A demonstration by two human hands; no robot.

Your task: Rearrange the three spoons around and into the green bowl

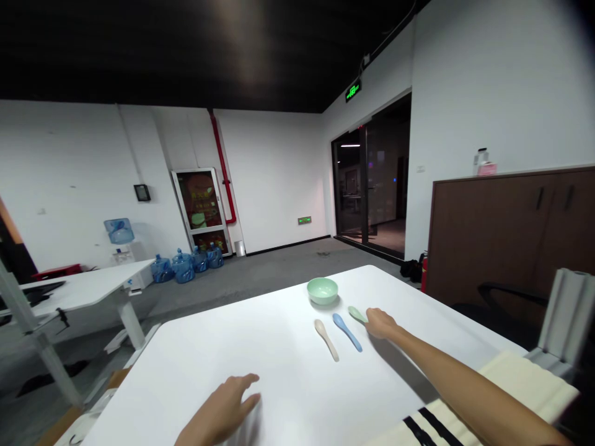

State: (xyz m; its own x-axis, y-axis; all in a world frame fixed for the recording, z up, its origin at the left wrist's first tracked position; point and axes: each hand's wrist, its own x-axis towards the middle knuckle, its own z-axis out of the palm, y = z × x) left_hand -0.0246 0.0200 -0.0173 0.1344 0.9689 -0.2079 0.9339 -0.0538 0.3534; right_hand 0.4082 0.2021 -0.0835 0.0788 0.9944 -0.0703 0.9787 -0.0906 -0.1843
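Note:
My right hand [381, 323] is closed around the handle of a pale green spoon [357, 314], whose bowl points away to the left. Left of it on the white table lie a blue spoon [347, 332] and a beige spoon [326, 339], side by side and slanted, with their bowls toward the far edge. Just beyond the spoons stands a light green bowl [322, 291], upright. Over the near left part of the table is my left hand [227, 402], thumb and fingers apart, holding nothing.
A cream cloth with black stripes [506, 390] lies at the near right, beside a grey metal post [564, 316]. The white table [209, 347] ends just past the bowl. Behind are blue water jugs [183, 266], a second desk [100, 286] and a brown cabinet [493, 235].

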